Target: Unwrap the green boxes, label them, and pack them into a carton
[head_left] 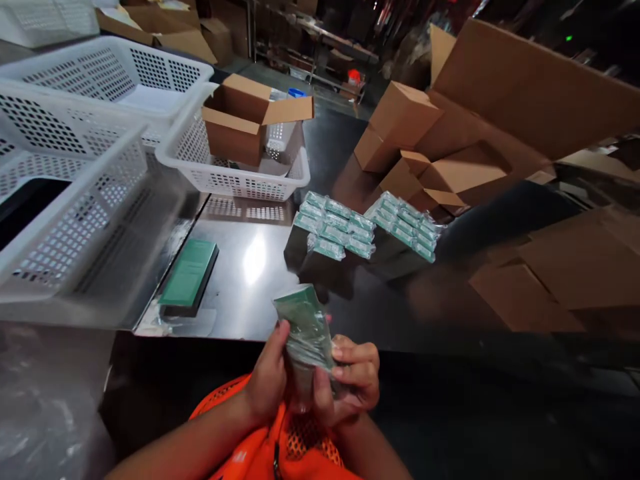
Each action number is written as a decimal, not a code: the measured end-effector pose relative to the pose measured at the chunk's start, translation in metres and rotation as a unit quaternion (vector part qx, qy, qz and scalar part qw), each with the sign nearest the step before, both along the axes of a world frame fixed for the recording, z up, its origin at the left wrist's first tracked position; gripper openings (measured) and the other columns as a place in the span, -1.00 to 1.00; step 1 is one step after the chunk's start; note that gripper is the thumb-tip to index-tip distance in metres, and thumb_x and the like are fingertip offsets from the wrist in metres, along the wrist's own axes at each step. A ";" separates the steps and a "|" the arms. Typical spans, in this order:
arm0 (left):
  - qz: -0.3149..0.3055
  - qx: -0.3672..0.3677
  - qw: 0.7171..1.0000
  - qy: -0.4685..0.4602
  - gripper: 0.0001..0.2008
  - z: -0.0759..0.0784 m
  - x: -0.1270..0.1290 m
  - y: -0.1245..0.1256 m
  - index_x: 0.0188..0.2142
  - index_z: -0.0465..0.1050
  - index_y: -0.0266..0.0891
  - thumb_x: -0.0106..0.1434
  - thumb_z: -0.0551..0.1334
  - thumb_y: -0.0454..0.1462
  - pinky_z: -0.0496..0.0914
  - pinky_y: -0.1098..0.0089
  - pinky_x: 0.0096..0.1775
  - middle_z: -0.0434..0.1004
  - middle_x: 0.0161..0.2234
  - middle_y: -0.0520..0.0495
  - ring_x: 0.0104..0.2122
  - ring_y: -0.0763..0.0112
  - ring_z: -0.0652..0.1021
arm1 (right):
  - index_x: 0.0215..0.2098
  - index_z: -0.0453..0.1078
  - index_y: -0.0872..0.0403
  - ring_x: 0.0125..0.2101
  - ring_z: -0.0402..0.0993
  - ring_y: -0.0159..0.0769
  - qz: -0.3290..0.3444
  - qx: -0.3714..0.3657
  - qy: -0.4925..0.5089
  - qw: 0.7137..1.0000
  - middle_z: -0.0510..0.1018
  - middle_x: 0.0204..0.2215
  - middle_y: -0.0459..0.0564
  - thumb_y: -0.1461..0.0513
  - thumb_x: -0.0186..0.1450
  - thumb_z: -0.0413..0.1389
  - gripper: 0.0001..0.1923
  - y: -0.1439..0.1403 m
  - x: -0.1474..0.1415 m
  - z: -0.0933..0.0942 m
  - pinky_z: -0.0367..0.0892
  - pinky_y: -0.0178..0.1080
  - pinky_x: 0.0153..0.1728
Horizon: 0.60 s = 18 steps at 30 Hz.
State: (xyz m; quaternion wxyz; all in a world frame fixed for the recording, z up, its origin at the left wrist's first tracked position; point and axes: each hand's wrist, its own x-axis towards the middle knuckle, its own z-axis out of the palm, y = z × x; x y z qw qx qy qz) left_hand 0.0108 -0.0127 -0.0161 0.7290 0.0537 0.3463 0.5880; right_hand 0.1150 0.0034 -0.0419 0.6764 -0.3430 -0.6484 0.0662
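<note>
I'm seeing the left hand (pixel 267 380) holding the left side of the green pack (pixel 303 319), which is resting between both hands. It's looking light and stiff, its clear wrap (pixel 306 350) slippery, so I'm guessing the long sides are best for grabbing. Its long way is pointing toward the table (pixel 240 313), leaning slightly left. The right hand (pixel 357 380) is pinching its near right edge.

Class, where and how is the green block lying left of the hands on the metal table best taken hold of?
Probably grip the green block midway along its long edges, coming from above on the person's side. It lies flat, longer than wide, one short end facing the person, so the narrower width should be easier to span; what looks like clear film sits by that near end.
</note>
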 end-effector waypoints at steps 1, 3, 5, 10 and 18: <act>0.036 0.001 0.999 0.012 -0.41 0.000 -0.004 0.004 -0.12 0.59 -0.22 0.05 0.41 0.17 0.51 0.22 -0.05 0.65 -0.14 -0.16 -0.02 0.04 0.58 | -0.33 0.23 -0.02 -0.52 0.26 -0.29 0.002 0.003 0.004 1.000 0.33 -0.48 -0.08 0.28 0.17 0.12 -0.86 0.001 -0.003 0.001 0.43 -0.16 -0.51; 0.114 -0.001 0.992 0.047 -0.47 0.000 -0.007 0.011 -0.13 0.58 -0.19 0.08 0.40 0.14 0.49 0.29 -0.05 0.64 -0.12 -0.10 -0.01 0.12 0.57 | -0.36 0.20 -0.02 -0.52 0.25 -0.30 0.007 -0.010 -0.003 1.000 0.31 -0.48 -0.10 0.29 0.17 0.13 -0.84 0.002 -0.007 0.005 0.42 -0.18 -0.53; 0.126 -0.004 0.989 0.077 -0.57 0.001 -0.004 0.010 -0.22 0.57 -0.18 0.11 0.41 0.08 0.50 0.32 -0.10 0.64 -0.22 -0.06 -0.07 0.15 0.59 | -0.34 0.21 -0.01 -0.45 0.31 -0.26 0.004 -0.026 -0.011 1.000 0.32 -0.43 -0.07 0.26 0.17 0.13 -0.85 0.002 -0.008 0.010 0.42 -0.16 -0.48; 0.017 0.011 0.997 0.069 -0.65 0.003 0.008 -0.003 -0.28 0.58 -0.19 0.17 0.38 0.03 0.49 0.30 -0.26 0.62 -0.37 -0.07 -0.25 0.15 0.60 | -0.06 0.33 0.04 -0.10 0.41 -0.05 -0.026 -0.050 -0.097 0.994 0.40 -0.05 0.16 0.20 0.22 0.12 -0.69 0.003 -0.001 0.020 0.47 -0.02 -0.25; 0.062 -0.005 0.998 0.004 -0.36 0.005 -0.008 0.011 0.11 0.47 -0.12 0.10 0.42 0.09 0.48 0.29 -0.18 0.63 -0.24 -0.06 -0.29 0.24 0.60 | -0.34 -0.01 -0.05 -0.62 0.19 -0.39 0.028 -0.025 -0.050 0.998 0.10 -0.50 -0.20 0.28 0.28 0.04 -0.76 0.000 -0.002 -0.001 0.34 -0.26 -0.61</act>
